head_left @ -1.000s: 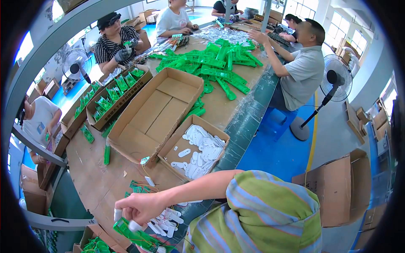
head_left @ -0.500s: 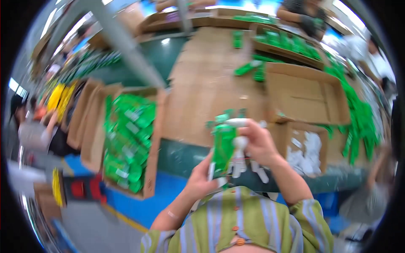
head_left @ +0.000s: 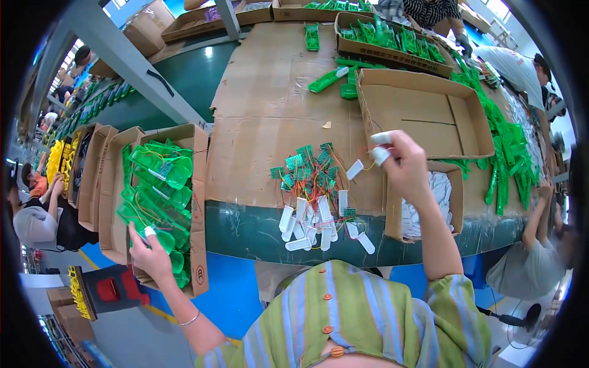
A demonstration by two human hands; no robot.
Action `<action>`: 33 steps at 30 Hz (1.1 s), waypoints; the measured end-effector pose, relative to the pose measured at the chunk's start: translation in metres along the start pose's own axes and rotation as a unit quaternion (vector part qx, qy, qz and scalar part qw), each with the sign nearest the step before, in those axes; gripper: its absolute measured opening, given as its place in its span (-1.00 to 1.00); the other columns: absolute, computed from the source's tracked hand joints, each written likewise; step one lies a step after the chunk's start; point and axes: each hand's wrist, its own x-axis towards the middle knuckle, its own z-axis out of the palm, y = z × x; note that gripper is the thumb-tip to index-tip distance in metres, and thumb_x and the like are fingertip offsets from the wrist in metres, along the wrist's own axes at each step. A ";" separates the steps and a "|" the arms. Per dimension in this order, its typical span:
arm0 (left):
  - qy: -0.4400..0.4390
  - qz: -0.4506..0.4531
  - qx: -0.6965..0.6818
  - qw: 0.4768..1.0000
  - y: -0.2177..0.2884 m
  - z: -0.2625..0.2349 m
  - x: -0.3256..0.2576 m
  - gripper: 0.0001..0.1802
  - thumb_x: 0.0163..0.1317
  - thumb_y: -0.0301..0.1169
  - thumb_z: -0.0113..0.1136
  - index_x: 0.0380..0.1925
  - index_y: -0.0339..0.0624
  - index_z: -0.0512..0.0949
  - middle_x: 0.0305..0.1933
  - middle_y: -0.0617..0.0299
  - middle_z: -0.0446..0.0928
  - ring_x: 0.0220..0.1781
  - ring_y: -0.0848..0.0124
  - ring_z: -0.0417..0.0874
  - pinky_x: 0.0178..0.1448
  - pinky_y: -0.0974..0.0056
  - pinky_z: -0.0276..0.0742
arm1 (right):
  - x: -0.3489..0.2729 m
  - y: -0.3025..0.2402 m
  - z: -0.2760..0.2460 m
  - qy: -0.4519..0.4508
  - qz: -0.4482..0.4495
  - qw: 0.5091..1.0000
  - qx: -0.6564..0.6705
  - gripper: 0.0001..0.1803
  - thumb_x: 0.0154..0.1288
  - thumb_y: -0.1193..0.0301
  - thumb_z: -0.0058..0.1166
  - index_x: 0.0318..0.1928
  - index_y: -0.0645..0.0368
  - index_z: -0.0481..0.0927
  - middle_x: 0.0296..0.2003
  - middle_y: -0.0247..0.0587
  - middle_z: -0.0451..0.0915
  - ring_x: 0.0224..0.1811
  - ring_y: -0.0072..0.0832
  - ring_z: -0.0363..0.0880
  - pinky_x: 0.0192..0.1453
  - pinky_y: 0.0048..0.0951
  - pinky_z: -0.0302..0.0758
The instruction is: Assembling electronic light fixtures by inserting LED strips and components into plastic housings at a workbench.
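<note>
My left hand (head_left: 151, 256) is at the near end of a carton (head_left: 199, 214) of green plastic housings, with its thumb and index finger on a clear green housing (head_left: 144, 216). Thin red and yellow wires show on it. My right hand (head_left: 406, 165), white covers on thumb and index finger, pinches thin wires above the cardboard. A slim white plastic piece (head_left: 354, 169) lies beside those fingertips, seemingly joined to the wires. Before me lies a pile of small green circuit boards (head_left: 300, 168), wired to several white plastic pieces (head_left: 323, 211).
Right of the pile are an open shallow carton (head_left: 429, 113) and a smaller box (head_left: 429, 202) of white pieces. Beyond stands a carton of green parts (head_left: 392, 46); long green strips (head_left: 506, 147) heap at the right. A metal post (head_left: 135, 67) rises at the left. Co-workers sit around.
Both hands held a green housing together in front of me. They have parted: my left hand moved left to the carton, my right hand went right and farther out.
</note>
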 end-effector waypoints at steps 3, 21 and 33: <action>-0.061 -0.021 0.228 0.972 0.000 0.011 0.001 -0.42 0.22 -0.14 -0.06 0.20 -0.16 0.21 -0.11 -0.04 0.38 -0.09 0.03 0.40 0.02 0.05 0.31 | 0.004 -0.006 0.031 -0.044 -0.057 0.997 0.004 -0.80 0.04 0.64 0.04 -0.26 0.29 0.51 -0.32 -0.17 0.51 -0.34 -0.43 0.54 -0.31 -0.52 0.48; -0.059 -0.402 -0.654 0.638 -0.133 0.005 -0.131 -0.43 0.14 -0.16 0.02 0.06 -0.35 0.30 0.03 0.05 0.40 0.05 0.21 0.46 0.10 0.12 0.41 | 0.112 -0.086 0.307 -0.297 -0.332 0.883 -0.148 -0.73 0.04 0.49 -0.05 -0.17 0.24 0.39 -0.25 -0.06 0.46 -0.02 -0.16 0.36 -0.07 -0.23 0.43; -0.193 -0.360 -0.587 0.699 -0.074 -0.117 -0.157 -0.41 0.17 -0.04 -0.16 0.05 -0.27 0.31 0.01 0.08 0.44 0.06 0.23 0.46 0.15 0.15 0.36 | 0.040 -0.074 0.116 -0.287 -0.350 0.885 -0.110 -0.77 -0.06 0.46 0.04 -0.31 0.19 0.39 -0.43 -0.20 0.46 -0.20 -0.24 0.41 -0.24 -0.28 0.49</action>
